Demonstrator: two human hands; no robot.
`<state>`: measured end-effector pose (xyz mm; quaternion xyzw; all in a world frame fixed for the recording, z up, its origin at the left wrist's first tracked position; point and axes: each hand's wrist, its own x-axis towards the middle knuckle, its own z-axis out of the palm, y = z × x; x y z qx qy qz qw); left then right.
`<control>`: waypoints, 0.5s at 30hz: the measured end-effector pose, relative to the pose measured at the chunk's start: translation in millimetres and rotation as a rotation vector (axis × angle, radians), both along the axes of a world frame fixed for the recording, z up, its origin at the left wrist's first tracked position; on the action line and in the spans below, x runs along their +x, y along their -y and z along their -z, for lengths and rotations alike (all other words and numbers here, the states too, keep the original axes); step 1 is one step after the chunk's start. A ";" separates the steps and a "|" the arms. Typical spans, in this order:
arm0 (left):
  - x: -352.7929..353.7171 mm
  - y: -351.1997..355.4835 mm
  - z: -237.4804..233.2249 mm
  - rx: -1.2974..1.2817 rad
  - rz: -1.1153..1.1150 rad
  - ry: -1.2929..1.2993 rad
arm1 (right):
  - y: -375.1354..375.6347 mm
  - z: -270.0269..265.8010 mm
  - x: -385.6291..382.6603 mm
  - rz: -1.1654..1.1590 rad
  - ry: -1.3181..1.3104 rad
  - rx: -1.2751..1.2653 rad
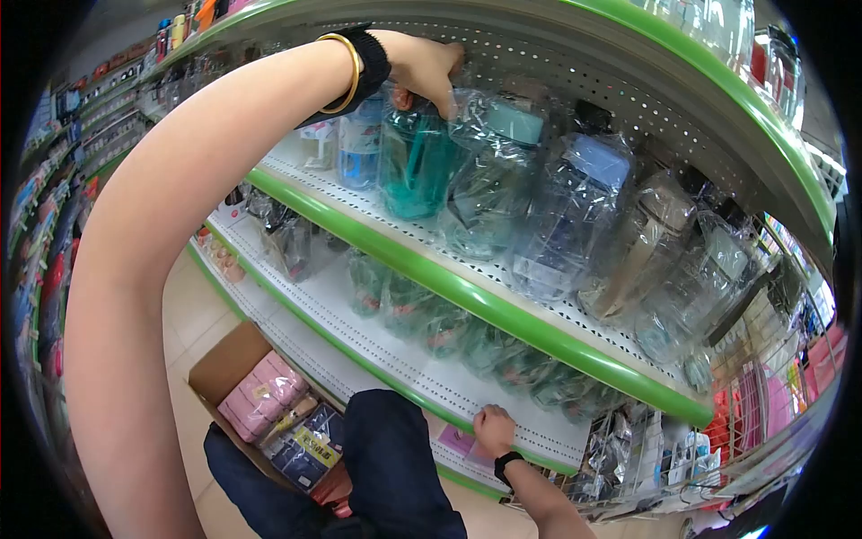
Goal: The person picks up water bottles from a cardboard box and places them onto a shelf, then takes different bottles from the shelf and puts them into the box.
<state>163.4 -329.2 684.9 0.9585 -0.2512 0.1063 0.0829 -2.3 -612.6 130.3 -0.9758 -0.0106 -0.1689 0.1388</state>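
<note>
My left hand (pixel 429 72) reaches up to the upper shelf, its fingers closed around the top of a teal plastic water bottle (pixel 415 171) in clear wrapping. The bottle stands upright; its cap is hidden under the hand. To its left is a blue-and-clear bottle (pixel 360 144). On its right stands a wrapped bottle with a mint lid (pixel 514 121), followed by one with a blue lid (pixel 600 162). Lower down, my right hand (pixel 494 431) rests with curled fingers over the green front edge of a lower shelf (pixel 548 460).
On the floor an open cardboard box (pixel 224 364) holds pink packages (pixel 262 395) and a dark blue package (pixel 310 447), close to my knees. Several wrapped green items (pixel 431 319) line the middle shelf. A wire rack (pixel 718 449) stands at the right.
</note>
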 end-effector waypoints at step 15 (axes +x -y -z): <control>-73.7 -107.1 10.5 -0.152 0.247 0.641 | 2.0 7.7 1.0 0.025 0.004 -0.026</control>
